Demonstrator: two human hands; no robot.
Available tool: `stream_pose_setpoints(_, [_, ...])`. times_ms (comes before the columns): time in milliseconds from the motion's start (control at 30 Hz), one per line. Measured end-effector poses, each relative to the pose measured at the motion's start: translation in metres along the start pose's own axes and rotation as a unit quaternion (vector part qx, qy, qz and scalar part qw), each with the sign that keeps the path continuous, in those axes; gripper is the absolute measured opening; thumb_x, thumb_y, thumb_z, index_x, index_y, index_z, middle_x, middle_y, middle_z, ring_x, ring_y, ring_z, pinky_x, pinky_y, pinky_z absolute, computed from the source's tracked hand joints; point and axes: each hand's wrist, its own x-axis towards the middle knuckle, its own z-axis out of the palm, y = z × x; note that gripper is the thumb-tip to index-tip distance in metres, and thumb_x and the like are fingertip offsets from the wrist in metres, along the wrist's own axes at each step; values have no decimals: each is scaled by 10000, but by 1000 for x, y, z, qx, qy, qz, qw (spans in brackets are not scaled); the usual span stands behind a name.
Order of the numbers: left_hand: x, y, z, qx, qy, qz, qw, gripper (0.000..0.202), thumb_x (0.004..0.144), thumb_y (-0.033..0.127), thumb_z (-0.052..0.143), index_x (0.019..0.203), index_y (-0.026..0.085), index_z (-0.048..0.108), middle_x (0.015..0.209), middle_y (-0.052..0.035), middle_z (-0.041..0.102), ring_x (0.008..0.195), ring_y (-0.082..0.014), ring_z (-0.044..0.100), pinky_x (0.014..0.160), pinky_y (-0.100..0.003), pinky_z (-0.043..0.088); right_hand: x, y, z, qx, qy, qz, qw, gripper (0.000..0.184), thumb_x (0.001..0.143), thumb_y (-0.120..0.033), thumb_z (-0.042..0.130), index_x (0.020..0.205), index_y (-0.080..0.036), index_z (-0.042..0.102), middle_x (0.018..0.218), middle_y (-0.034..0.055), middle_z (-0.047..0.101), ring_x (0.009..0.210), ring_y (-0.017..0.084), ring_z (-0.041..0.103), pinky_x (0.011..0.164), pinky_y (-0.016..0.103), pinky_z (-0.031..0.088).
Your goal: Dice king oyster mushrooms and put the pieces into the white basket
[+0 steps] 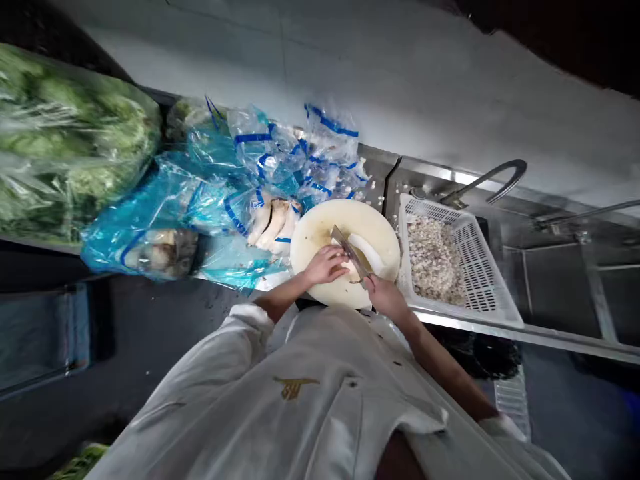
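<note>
From here I see a white, curved piece on the round board, across the knife from my left hand, whose grip I can't tell; my right hand clasps the knife.

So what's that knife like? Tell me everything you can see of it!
The knife has a broad, flat, greyish blade that looks like metal. The right hand grips its handle, hiding most of it. The blade slants over the round board, pointing away from the person and to the left. A long white piece lies along its right side, and the left hand's fingers are at its left. It's too small to tell whether they touch the blade.
</note>
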Motion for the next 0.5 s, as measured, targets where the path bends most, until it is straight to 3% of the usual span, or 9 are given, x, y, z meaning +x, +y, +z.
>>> stream_pose_setpoints(267, [0,1,0,-15,-13,-15,1000,371,1012,543,656,1201,232,726,1280,-123,681,1311,-291,609,1180,-513,489,-34,20,-8,8,52,-25,998,354,1146,-394,369,1111,-195,659,896,86,779,769,194,708,634,282,300])
stream_pose_setpoints(400, [0,1,0,-19,-14,-18,1000,374,1013,543,653,1205,231,727,1264,-118,686,1286,-287,617,1161,-509,505,-26,24,0,3,26,-22,999,384,1147,-422,344,1120,-204,659,900,89,778,799,204,723,652,275,332])
stream_pose_setpoints(500, [-1,-1,0,-19,-14,-19,1000,373,1008,540,661,1201,227,730,1256,-117,687,1283,-287,612,1165,-506,501,-6,12,14,7,0,-3,1000,405,1149,-416,330,1174,-193,667,983,109,788,889,220,738,716,272,390])
